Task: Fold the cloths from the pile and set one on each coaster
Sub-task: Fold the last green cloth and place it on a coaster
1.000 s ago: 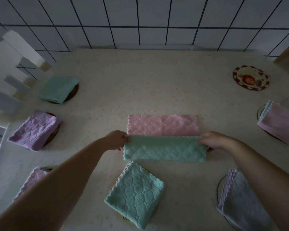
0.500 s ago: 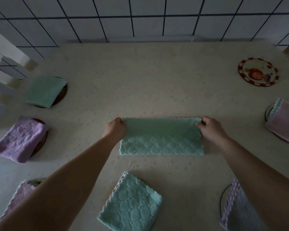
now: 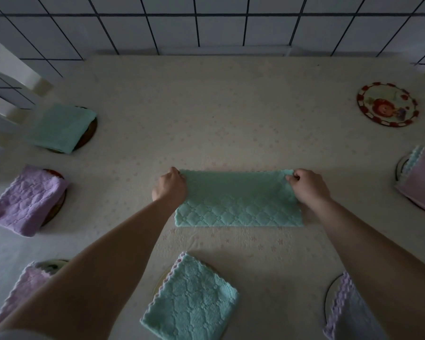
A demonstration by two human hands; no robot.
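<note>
At the bottom centre of the frame, a folded square mint-green quilted cloth (image 3: 190, 296) is laid on a pale round coaster (image 3: 160, 280), of which only an edge is seen. At the lower right, a folded lilac cloth with scalloped edging (image 3: 349, 312) is set on a dark-rimmed round coaster (image 3: 327, 296); at the lower left, a folded pink cloth (image 3: 22, 288) is partly hidden by the forearm. In the middle of the cream flower-printed table (image 3: 231, 114), a mint-green diamond-quilted cloth folded into a long strip (image 3: 238, 201) is laid flat. Its far left corner is pinched by the closed fingers of the left hand (image 3: 169, 186), its far right corner by those of the right hand (image 3: 308, 185). At mid left, a folded purple cloth (image 3: 26, 200) is seen on a dark coaster; at mid right, a folded pink cloth with mint edging (image 3: 421, 176). At the upper left, a folded green cloth (image 3: 62, 127) is seen on a coaster; at the upper right, a bare red-bordered round coaster with a cartoon picture (image 3: 387, 104).
</note>
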